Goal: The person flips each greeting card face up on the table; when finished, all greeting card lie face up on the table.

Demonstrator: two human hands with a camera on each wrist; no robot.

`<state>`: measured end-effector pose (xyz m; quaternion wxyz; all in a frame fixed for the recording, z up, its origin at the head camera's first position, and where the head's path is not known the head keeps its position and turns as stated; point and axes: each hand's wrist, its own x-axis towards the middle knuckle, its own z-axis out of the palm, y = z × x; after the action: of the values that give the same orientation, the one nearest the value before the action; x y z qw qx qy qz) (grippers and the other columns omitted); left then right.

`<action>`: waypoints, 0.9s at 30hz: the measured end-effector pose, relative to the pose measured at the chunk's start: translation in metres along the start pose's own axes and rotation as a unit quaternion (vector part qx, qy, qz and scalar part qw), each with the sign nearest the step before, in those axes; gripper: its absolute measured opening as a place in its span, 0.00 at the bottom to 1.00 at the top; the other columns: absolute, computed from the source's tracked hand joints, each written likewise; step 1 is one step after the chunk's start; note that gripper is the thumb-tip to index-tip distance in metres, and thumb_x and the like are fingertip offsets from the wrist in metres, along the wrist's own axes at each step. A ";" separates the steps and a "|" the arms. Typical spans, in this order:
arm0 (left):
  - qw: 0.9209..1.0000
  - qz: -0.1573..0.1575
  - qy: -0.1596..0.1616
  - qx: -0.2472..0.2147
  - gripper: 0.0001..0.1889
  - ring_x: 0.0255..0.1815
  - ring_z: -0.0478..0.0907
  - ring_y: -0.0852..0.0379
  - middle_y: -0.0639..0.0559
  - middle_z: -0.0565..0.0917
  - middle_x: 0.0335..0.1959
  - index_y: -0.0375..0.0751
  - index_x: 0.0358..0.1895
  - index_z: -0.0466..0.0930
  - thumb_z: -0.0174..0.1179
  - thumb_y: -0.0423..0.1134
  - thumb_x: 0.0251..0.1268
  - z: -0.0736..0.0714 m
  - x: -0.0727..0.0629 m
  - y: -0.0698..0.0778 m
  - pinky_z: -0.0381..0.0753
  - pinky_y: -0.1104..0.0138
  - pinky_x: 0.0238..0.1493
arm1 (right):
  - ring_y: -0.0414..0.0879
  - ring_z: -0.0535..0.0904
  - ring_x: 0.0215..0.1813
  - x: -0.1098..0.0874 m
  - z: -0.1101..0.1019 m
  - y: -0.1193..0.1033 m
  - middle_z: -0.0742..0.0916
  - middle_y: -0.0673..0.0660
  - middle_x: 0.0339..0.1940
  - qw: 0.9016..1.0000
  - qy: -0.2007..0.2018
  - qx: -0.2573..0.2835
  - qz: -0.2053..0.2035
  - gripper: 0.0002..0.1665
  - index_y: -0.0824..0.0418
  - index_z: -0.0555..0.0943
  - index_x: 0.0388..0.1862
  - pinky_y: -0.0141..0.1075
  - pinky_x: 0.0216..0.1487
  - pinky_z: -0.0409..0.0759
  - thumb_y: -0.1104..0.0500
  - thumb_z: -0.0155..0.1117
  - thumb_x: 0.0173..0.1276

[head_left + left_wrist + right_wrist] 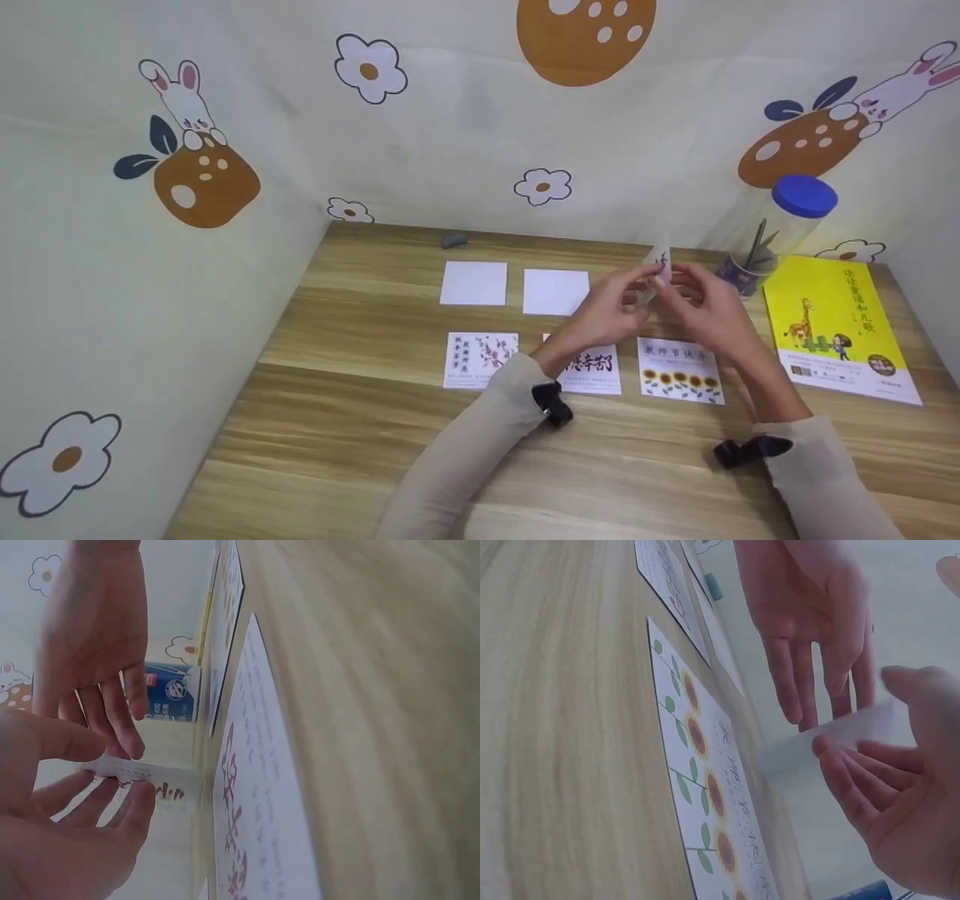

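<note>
A small white card (661, 257) with dark writing is held up on edge over the back of the table. My left hand (609, 309) pinches its left side between thumb and fingers. From the other side my right hand (707, 304) grips the same card, fingertips close to those of the left. In the left wrist view the card (161, 776) appears nearly edge-on, with reddish marks. Below the hands lie a sunflower card (679, 373), a card with red lettering (592, 379) partly behind my left wrist, and a blossom card (480, 360).
Two blank white cards (474, 283) lie in a row behind the printed ones. A grey eraser-like piece (454, 241) is near the back edge. At right stand a clear jar with a blue lid (805, 196), holding dark pencil-like sticks, and a yellow booklet (832, 300).
</note>
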<state>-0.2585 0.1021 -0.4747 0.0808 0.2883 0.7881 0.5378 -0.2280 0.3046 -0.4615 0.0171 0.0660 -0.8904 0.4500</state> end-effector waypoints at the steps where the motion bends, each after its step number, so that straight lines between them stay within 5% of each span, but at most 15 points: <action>1: 1.000 0.008 -0.007 0.018 0.37 0.77 0.77 0.51 0.47 0.76 0.80 0.47 0.82 0.70 0.64 0.25 0.70 0.000 0.000 -0.001 0.79 0.66 0.74 | 0.57 0.86 0.68 0.000 -0.001 -0.001 0.87 0.65 0.69 1.000 0.010 0.007 0.005 0.40 0.62 0.74 0.78 0.27 0.62 0.86 0.36 0.61 0.82; 4: 0.998 0.024 -0.012 0.061 0.34 0.82 0.71 0.53 0.50 0.74 0.81 0.49 0.78 0.76 0.67 0.27 0.69 -0.001 0.001 -0.003 0.71 0.62 0.81 | 0.57 0.88 0.65 0.000 -0.004 -0.001 0.88 0.68 0.65 0.999 0.038 0.012 0.019 0.35 0.66 0.75 0.72 0.28 0.56 0.89 0.41 0.59 0.84; 8: 0.995 -0.037 0.040 0.083 0.38 0.86 0.64 0.48 0.47 0.66 0.86 0.51 0.79 0.73 0.74 0.35 0.66 0.000 0.001 -0.005 0.63 0.57 0.86 | 0.64 0.87 0.65 0.000 -0.007 0.003 0.87 0.73 0.65 0.998 0.048 0.026 0.025 0.28 0.71 0.71 0.73 0.16 0.47 0.83 0.54 0.58 0.85; 11: 0.989 -0.101 0.084 0.068 0.43 0.77 0.74 0.50 0.46 0.71 0.81 0.51 0.81 0.68 0.77 0.36 0.64 -0.001 0.001 -0.005 0.75 0.63 0.78 | 0.68 0.84 0.68 -0.001 -0.009 0.004 0.84 0.75 0.68 0.998 0.040 0.028 0.035 0.33 0.69 0.67 0.79 0.14 0.47 0.81 0.56 0.59 0.83; 13: 0.987 -0.116 0.093 0.054 0.44 0.65 0.82 0.55 0.47 0.77 0.72 0.49 0.81 0.68 0.78 0.32 0.62 -0.003 0.002 -0.005 0.83 0.71 0.65 | 0.68 0.85 0.68 -0.001 -0.011 0.004 0.84 0.74 0.68 0.998 0.042 0.007 0.039 0.36 0.67 0.65 0.82 0.16 0.47 0.81 0.56 0.62 0.82; 16: 0.989 -0.118 0.075 0.044 0.44 0.53 0.87 0.59 0.46 0.82 0.67 0.44 0.81 0.69 0.78 0.27 0.60 -0.003 0.003 -0.005 0.86 0.78 0.50 | 0.69 0.86 0.65 -0.002 -0.012 0.006 0.83 0.74 0.68 0.997 0.045 -0.048 0.044 0.42 0.65 0.62 0.84 0.31 0.55 0.88 0.56 0.68 0.79; 20: 0.993 -0.097 0.036 0.062 0.48 0.57 0.89 0.56 0.39 0.80 0.70 0.34 0.83 0.64 0.76 0.23 0.57 -0.002 0.006 -0.003 0.86 0.79 0.52 | 0.72 0.81 0.66 -0.002 -0.011 0.011 0.78 0.77 0.71 0.992 0.022 -0.107 0.057 0.45 0.69 0.61 0.82 0.62 0.67 0.83 0.58 0.72 0.75; 27: 0.984 -0.100 0.000 0.147 0.45 0.63 0.84 0.57 0.43 0.84 0.68 0.33 0.82 0.66 0.73 0.22 0.59 0.003 0.009 -0.002 0.81 0.76 0.65 | 0.72 0.78 0.64 -0.003 -0.007 0.019 0.79 0.80 0.66 0.986 -0.025 -0.161 0.045 0.40 0.75 0.69 0.73 0.67 0.69 0.76 0.55 0.75 0.73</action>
<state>-0.2654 0.1087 -0.4758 0.0908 0.2166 0.8833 0.4057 -0.2281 0.3215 -0.4725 -0.0152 0.0332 -0.9534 0.2994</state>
